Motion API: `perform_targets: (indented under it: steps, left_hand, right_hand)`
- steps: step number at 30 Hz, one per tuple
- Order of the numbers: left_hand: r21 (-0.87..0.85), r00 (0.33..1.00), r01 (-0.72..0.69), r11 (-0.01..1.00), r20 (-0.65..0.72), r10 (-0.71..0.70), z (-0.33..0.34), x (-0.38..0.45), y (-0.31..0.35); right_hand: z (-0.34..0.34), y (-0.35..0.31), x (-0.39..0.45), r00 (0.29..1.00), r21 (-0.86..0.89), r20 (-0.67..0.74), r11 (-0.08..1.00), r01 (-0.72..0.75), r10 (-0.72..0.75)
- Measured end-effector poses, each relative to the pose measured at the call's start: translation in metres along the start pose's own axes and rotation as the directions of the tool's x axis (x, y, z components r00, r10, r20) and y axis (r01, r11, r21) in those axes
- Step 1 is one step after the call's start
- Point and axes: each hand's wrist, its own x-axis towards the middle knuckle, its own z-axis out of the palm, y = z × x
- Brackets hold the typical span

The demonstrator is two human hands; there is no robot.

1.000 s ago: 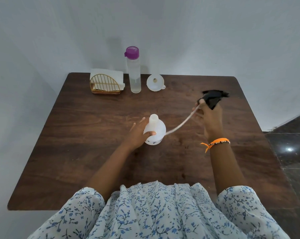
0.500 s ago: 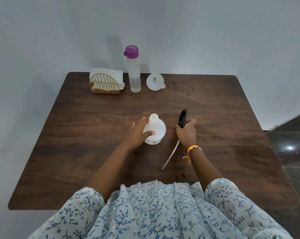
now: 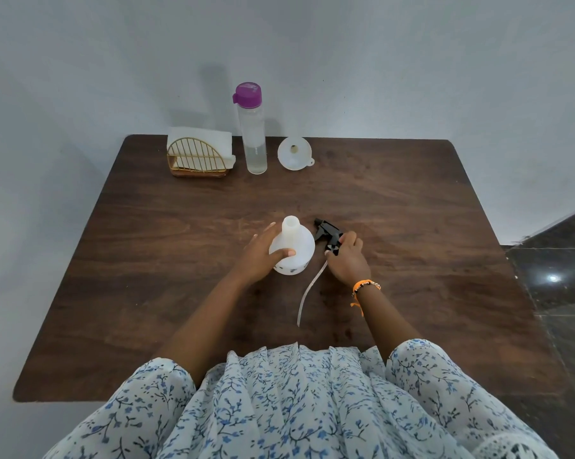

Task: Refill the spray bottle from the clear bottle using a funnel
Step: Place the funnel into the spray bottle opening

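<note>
Here the left hand (image 3: 261,256) grips the uncapped spray bottle (image 3: 292,250); right-hand fingers (image 3: 347,240) hold its sprayer head (image 3: 327,235)

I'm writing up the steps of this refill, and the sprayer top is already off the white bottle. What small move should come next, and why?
Probably let go of the sprayer top, which already lies on the table, and send the right hand back to the funnel. The white bottle stands open with the left hand steadying it, and the funnel sits unused beside the capped clear bottle.
</note>
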Motion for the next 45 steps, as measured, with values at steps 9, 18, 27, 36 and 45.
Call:
perform_targets:
  steps: [9,18,27,36,45]
  left_hand:
    - [-0.341,0.996,0.072,0.937,0.065,-0.053,-0.023,-0.003,0.013]
    - [-0.488,0.969,0.172,0.856,-0.073,-0.237,-0.034,0.022,0.046]
    - [-0.581,0.959,0.186,0.792,-0.067,-0.275,-0.047,0.076,0.069]
    - [-0.640,0.928,0.219,0.737,-0.097,-0.360,-0.048,0.117,0.069]
    - [-0.534,0.956,0.253,0.807,0.009,-0.294,-0.035,0.117,0.064]
  right_hand:
    - [-0.007,-0.003,0.006,0.994,0.100,-0.101,0.993,0.060,-0.050]
    - [-0.013,-0.045,0.033,0.987,0.326,-0.011,0.932,0.158,-0.163]
    - [-0.026,-0.078,0.096,0.977,0.353,-0.053,0.912,0.210,-0.205]
    - [-0.001,-0.096,0.184,0.964,0.183,-0.097,0.948,0.260,-0.246]
    - [0.004,-0.095,0.196,0.978,0.219,-0.027,0.954,0.206,-0.205]
